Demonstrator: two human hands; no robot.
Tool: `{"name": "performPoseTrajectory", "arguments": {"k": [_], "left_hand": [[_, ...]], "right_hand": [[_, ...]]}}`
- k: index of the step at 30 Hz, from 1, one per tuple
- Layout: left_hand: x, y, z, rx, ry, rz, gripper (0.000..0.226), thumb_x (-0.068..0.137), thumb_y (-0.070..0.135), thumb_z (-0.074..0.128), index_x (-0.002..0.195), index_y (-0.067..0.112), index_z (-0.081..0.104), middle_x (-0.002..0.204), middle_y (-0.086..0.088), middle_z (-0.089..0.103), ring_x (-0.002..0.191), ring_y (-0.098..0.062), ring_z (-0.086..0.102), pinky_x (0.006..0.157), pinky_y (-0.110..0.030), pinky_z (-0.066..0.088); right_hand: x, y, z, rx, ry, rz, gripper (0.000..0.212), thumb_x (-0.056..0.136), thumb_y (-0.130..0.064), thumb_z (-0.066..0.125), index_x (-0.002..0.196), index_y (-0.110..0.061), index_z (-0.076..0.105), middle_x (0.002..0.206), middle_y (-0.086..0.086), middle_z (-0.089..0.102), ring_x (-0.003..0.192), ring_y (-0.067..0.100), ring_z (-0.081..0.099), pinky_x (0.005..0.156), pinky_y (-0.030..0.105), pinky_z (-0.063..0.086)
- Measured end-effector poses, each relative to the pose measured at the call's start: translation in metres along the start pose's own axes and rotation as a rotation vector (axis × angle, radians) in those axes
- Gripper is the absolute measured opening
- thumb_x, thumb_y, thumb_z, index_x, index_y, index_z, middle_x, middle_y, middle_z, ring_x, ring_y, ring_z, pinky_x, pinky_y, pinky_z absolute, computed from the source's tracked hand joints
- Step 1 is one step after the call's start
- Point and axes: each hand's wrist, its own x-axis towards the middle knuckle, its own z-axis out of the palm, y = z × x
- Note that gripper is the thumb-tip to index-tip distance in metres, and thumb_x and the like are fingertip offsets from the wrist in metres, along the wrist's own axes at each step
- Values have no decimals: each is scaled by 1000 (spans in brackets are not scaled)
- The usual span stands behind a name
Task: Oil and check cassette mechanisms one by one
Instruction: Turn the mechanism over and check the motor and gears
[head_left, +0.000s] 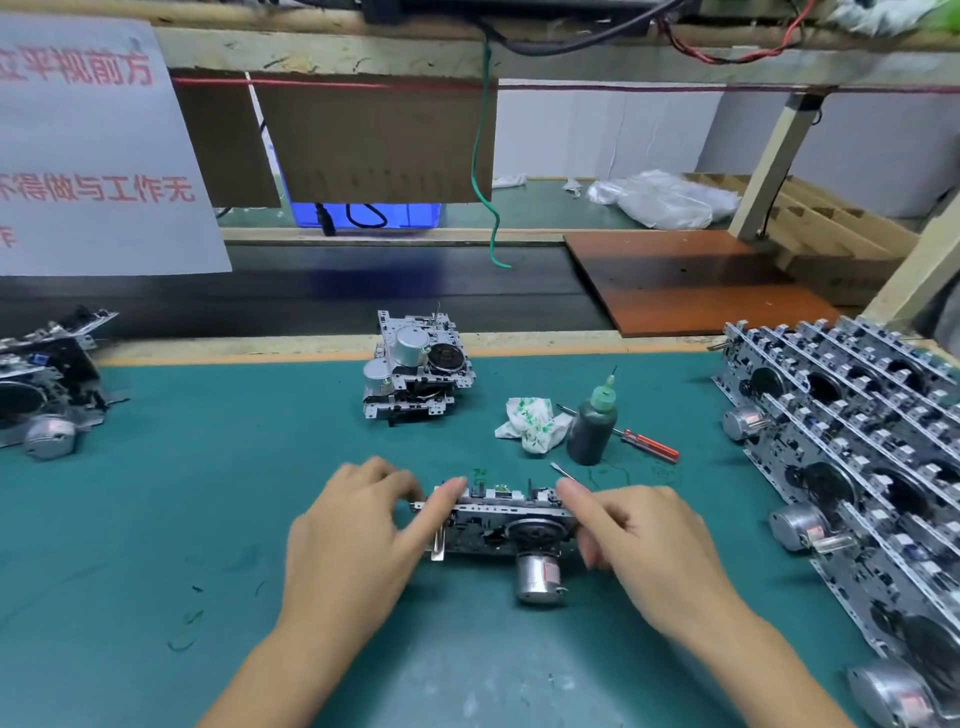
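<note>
The cassette mechanism (511, 525) lay lengthwise between both hands; the left hand (358, 540) pinched its left end, the right hand (644, 540) its right end, equally near.

Mat (208, 493) under the fingers: teal-green w/ dark green scribble marks. Mechanism (506, 522) between the fingertips: silver-grey metal, black wheel, shiny silver motor can w/ red label. Bottle (592, 428) just beyond the right fingers: dark grey-green body, lighter green cap. Beside it, rag (531, 423): white w/ green print. Screwdriver (649, 446): red translucent handle. Board (691, 280) further back: reddish-brown. Sign (93, 156) far left of the fingers: pale grey sheet, red characters. Hanging wire (485, 156): green. Bin (369, 215) behind cardboard: blue.
</note>
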Motion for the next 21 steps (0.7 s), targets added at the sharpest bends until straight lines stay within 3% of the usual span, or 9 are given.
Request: {"name": "performPoseTrajectory", "arguments": {"k": [1,3,6,8,11,17,21], "left_hand": [[2,-1,-2,-33,24,56,60,73,81,19,72,35,58,87,21,53,89,-1,45,60,-21,34],[7,-3,-2,-222,-12,175,48,78,73,35,97,38,63,108,24,51,109,3,42,81,-20,37],[14,2,0,-518,-179,310,33,82,60,49,108,46,63,124,27,50,123,3,41,100,-10,27],[18,9,5,-611,-275,342,28,82,54,54,106,47,66,125,26,53,124,1,43,101,-10,27],[20,15,12,-662,-281,354,28,82,46,57,109,42,66,115,26,62,117,2,51,97,-10,32],[21,16,17,-781,-309,310,20,83,23,63,97,33,74,102,23,70,117,3,52,97,-12,37],[20,16,16,-805,-323,267,19,82,25,63,92,35,76,104,24,69,122,6,47,96,-9,35]], "right_hand": [[0,1,-2,-43,36,-28,66,68,-83,22,69,-26,55,67,-8,58,66,7,51,59,21,38],[3,4,-6,83,-25,-94,44,67,-78,44,84,-39,54,86,-21,56,82,-3,52,67,15,38],[7,5,0,388,-172,-169,33,72,-36,79,98,-40,60,99,-24,58,99,1,54,83,13,38],[9,3,4,433,-148,-184,34,72,-19,81,93,-39,63,96,-22,61,97,5,56,86,18,40],[11,3,6,449,-113,-183,36,69,-14,83,87,-39,65,93,-22,63,95,7,57,88,22,41],[14,2,2,386,-85,-180,35,64,-19,86,82,-42,65,88,-19,64,96,-1,57,85,9,37],[13,0,-1,333,-113,-199,33,67,-25,84,86,-42,64,91,-19,62,97,-3,55,87,15,38]]}}
